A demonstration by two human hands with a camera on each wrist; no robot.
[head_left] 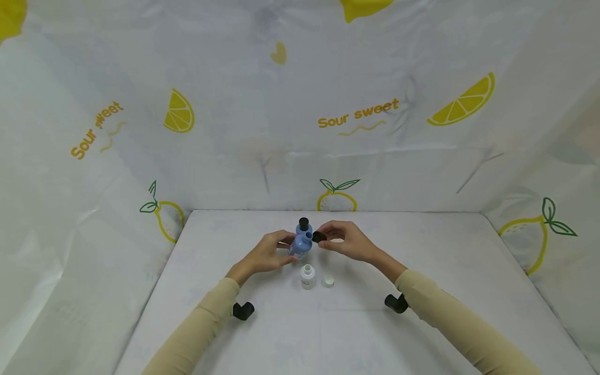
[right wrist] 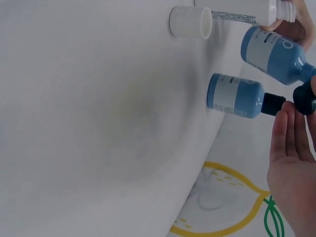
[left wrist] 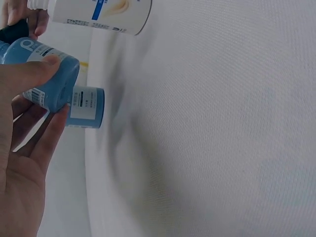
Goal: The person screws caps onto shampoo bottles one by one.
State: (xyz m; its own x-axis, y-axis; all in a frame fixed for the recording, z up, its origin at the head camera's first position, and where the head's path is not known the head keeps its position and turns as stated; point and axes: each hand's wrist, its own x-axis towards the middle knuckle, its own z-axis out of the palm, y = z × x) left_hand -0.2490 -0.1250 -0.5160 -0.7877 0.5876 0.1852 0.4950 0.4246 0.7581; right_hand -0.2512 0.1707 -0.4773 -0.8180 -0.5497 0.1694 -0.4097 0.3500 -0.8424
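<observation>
My left hand (head_left: 270,252) grips a blue bottle (head_left: 300,246) with an uncapped neck, tilted to the right and held above the table in the left wrist view. Close by its mouth, my right hand (head_left: 349,240) pinches a black cap (head_left: 319,237) between thumb and fingers. Cap and neck appear slightly apart in the head view. Behind them stands a second blue bottle (right wrist: 236,96) wearing its black cap. Nearer the body, an uncapped white bottle (head_left: 307,277) stands upright, with a white cap (head_left: 328,281) lying to its right.
Black devices (head_left: 243,311) sit at both wrists, partly over the sleeves. The white-covered table (head_left: 356,338) reaches back to a white curtain (head_left: 234,172) printed with lemons. More of that sheet hangs at the left and right sides.
</observation>
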